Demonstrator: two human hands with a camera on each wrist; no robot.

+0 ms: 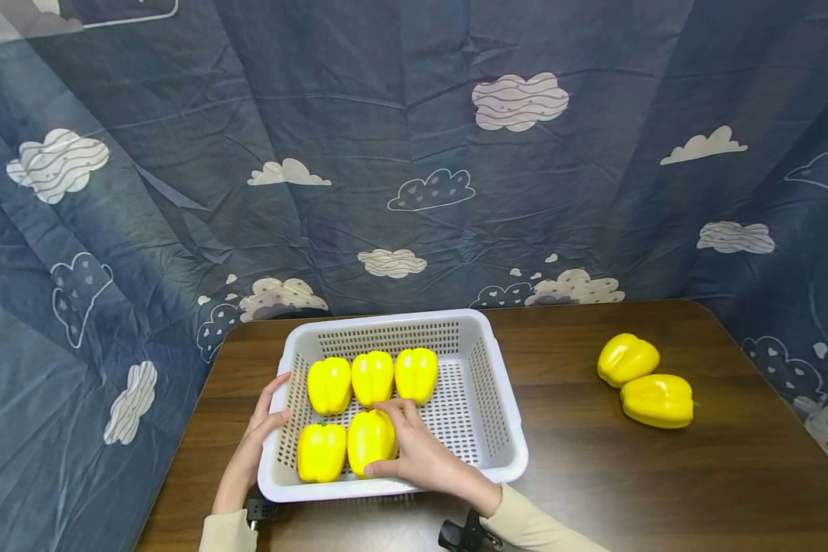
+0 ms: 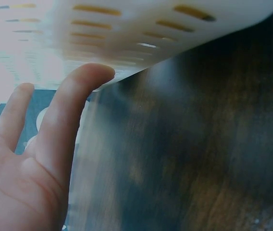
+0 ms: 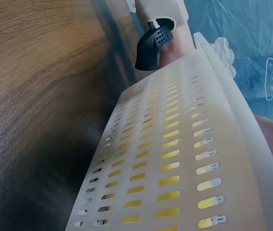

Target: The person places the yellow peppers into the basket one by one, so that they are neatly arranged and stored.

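Observation:
Inside a white slotted basket (image 1: 510,452), my right hand (image 1: 424,454) holds a yellow bell pepper (image 1: 369,438), thumb at its near end and fingers at its far end. Left of it lies another yellow bell pepper (image 1: 321,454). Behind them is a row of three: a left pepper (image 1: 328,387), a middle pepper (image 1: 372,377) and a right pepper (image 1: 417,374). My left hand (image 1: 251,441) rests against the basket's left rim with fingers extended. The left wrist view shows its thumb (image 2: 74,96) touching the outer wall. In the right wrist view the basket wall hides most of my right hand.
Two more yellow bell peppers, a rear one (image 1: 628,359) and a front one (image 1: 658,401), lie close together on the right of the brown wooden table (image 1: 566,475). A dark blue cloud-patterned curtain (image 1: 359,222) hangs behind the table and along both sides.

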